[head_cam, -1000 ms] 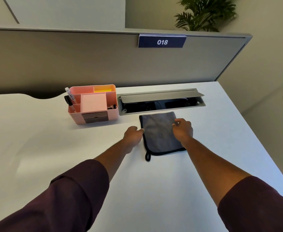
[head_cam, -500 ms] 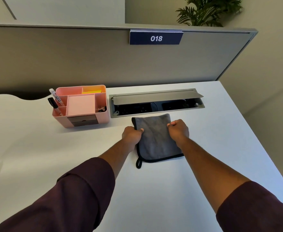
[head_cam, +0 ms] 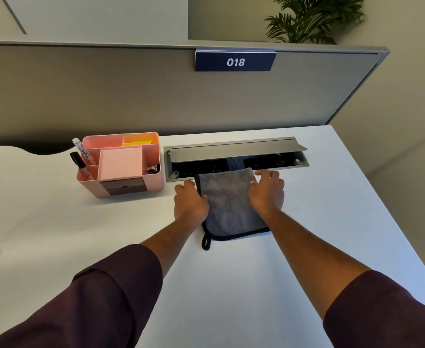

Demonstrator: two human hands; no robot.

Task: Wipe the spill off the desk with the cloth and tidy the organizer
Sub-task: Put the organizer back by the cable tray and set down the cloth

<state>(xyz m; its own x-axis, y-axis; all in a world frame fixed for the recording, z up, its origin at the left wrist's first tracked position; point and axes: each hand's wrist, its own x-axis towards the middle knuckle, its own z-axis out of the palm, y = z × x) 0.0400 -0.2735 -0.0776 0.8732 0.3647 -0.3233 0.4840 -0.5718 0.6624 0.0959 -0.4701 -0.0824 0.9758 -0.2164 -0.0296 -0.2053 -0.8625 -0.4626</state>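
What I can't make out from here

My left hand (head_cam: 190,200) covers the cloth's (head_cam: 229,202) left edge and my right hand (head_cam: 266,190) its right edge, so I can't tell how my fingertips sit underneath. Both sleeves (head_cam: 88,305) run off the bottom edge. The table (head_cam: 43,234) is cut at the left and right. The cable tray (head_cam: 234,159) is too dark inside to read; the cloth's far edge overlaps its rim. The clips (head_cam: 153,169) in the organizer (head_cam: 131,184) are too small to count, and the pen (head_cam: 82,153) print is unreadable. The plant (head_cam: 312,18) is cropped on top.
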